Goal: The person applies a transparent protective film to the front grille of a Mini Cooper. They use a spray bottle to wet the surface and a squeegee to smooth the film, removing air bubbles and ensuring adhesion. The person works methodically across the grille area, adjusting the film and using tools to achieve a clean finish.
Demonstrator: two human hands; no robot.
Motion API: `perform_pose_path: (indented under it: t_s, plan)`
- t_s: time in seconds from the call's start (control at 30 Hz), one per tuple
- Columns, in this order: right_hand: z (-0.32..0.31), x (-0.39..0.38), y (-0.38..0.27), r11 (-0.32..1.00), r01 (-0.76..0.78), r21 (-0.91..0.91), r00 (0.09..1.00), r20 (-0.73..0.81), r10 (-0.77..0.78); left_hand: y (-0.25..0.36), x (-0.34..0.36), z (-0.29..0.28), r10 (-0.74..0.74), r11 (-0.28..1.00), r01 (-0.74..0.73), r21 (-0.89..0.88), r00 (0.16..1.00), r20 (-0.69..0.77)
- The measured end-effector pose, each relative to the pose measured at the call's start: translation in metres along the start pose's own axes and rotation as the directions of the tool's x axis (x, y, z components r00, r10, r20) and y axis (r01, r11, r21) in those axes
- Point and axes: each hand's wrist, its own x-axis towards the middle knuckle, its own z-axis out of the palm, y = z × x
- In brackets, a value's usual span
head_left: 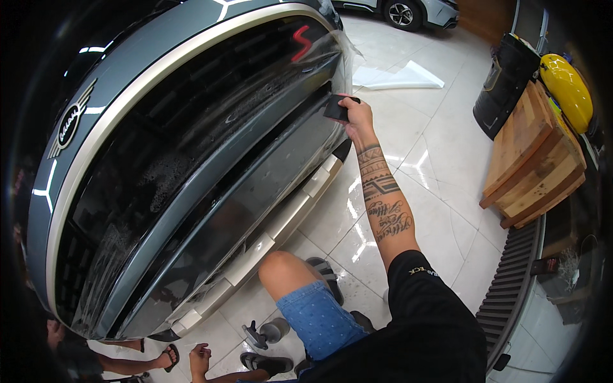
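My right hand (357, 119) is closed around a flat black squeegee (336, 108). It presses the squeegee against the right end of the car's front grille (211, 115). Clear film (345, 60) covers this front, with its loose edge hanging wrinkled past the right end and wet streaks and bubbles showing beneath it. Low at the picture's bottom, my left hand (200, 361) is held away from the car, its fingers loosely bent and apart with nothing visible in them. A grey spray bottle (267, 332) stands on the floor between that hand and my bent knee.
Another person's hand (55, 333) and sandalled foot (170, 357) are at the lower left. Wooden steps (533, 153), a black bin (504, 86) and a yellow rounded object (566, 92) stand at right. White backing sheet (402, 75) lies on the tiles; a second car (408, 11) is behind.
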Motion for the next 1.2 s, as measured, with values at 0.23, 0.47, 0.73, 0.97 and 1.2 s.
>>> perform_pose_path:
  t_s: [0.23,0.47,0.73,0.97,1.2]
  plan:
    - [0.009,0.007,-0.006,0.991,0.094,-0.098,0.986,-0.127,-0.106,0.142,0.057,0.008,0.348,0.909,-0.366,0.2,0.93,0.12]
    - [0.03,-0.001,-0.017,0.992,0.016,-0.123,0.987,-0.16,-0.035,0.471,0.149,0.052,0.882,0.447,-0.89,0.09,0.455,0.117]
    - [0.045,-0.01,-0.026,0.996,-0.035,-0.087,0.979,-0.204,0.016,0.615,0.215,0.119,0.936,0.27,-0.783,0.56,0.35,0.038]
    - [0.038,0.012,-0.02,0.976,-0.141,-0.168,0.983,-0.138,0.119,0.637,0.225,0.138,0.867,0.35,-0.713,0.608,0.491,0.077]
    - [0.069,-0.001,-0.033,0.976,-0.214,-0.05,0.933,-0.306,0.189,0.647,0.228,0.136,0.814,0.417,-0.699,0.581,0.571,0.103]
